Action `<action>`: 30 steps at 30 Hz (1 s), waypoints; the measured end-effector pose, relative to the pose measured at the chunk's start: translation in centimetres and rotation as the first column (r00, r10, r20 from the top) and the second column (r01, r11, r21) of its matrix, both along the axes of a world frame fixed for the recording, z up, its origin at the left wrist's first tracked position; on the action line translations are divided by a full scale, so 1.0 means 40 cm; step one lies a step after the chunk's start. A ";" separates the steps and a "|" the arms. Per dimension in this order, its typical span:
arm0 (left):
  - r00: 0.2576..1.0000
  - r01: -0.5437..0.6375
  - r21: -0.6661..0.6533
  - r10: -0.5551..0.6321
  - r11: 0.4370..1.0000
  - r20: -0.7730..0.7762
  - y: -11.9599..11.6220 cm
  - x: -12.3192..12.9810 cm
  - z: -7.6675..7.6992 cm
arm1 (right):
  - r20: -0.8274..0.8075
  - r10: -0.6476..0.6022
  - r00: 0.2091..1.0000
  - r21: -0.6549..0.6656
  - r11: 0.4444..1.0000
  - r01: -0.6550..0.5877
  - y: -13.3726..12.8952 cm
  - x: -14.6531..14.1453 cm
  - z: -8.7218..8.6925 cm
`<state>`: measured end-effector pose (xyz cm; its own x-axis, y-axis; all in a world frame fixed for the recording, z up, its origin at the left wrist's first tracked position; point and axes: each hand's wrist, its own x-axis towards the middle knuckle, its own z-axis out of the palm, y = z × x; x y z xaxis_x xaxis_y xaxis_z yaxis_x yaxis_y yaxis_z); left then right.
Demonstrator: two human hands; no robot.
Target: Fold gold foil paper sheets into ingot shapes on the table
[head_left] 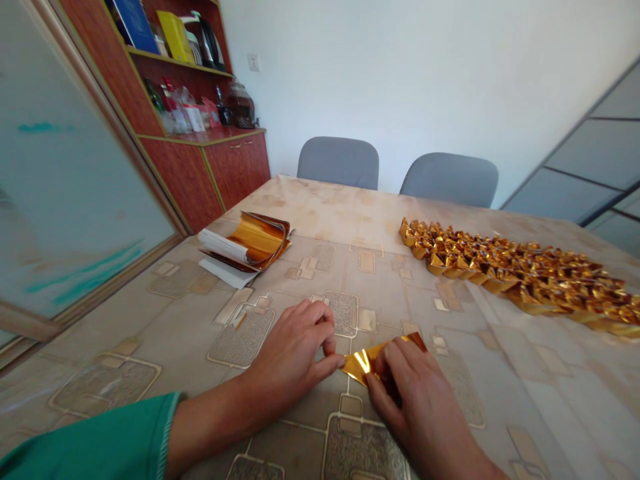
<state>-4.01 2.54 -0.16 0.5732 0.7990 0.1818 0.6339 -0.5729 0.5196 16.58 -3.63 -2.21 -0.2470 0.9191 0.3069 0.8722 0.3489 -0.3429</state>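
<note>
A small sheet of gold foil paper [375, 358] is being folded on the patterned tabletop [310, 400], close to my body. My right hand [415, 393] grips it, fingers over its right part. My left hand [293, 347] sits just left of it, fingers curled, with the thumb tip reaching the foil's left end. Whether that thumb holds the foil I cannot tell. Farther off lie a curling stack of gold foil sheets [257, 243] on white paper and a long heap of folded gold foil pieces [520, 280]. A green sleeve [95, 440] covers my left arm.
Two grey chairs [339, 163] stand beyond the table's far edge, against a white wall. A red-brown wooden cabinet [235, 170] with cluttered shelves stands at the far left. A glass sliding door [75, 187] fills the left side.
</note>
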 end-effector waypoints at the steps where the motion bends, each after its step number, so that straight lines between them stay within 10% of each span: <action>1: 1.000 0.003 0.010 -0.003 1.000 0.000 0.000 -0.001 -0.001 | 0.008 0.008 1.000 -0.006 1.000 -0.008 0.000 0.000 0.001; 11: 1.000 -0.026 0.093 0.026 0.995 0.005 0.017 -0.023 0.007 | 0.112 0.011 0.994 0.035 0.999 -0.015 0.007 -0.009 -0.001; 15: 0.986 0.134 0.298 -0.158 0.945 0.056 -0.015 -0.011 0.014 | 0.136 -0.007 0.991 0.031 1.000 0.003 0.009 -0.012 0.000; 18: 0.945 0.324 0.329 -0.320 0.887 -0.070 -0.057 0.010 -0.003 | 0.154 -0.007 0.988 0.006 1.000 0.006 0.011 -0.015 0.002; 30: 0.877 0.421 0.253 -0.319 0.871 -0.360 -0.090 0.015 0.000 | 0.149 0.057 0.987 -0.103 0.994 -0.042 0.010 0.001 0.010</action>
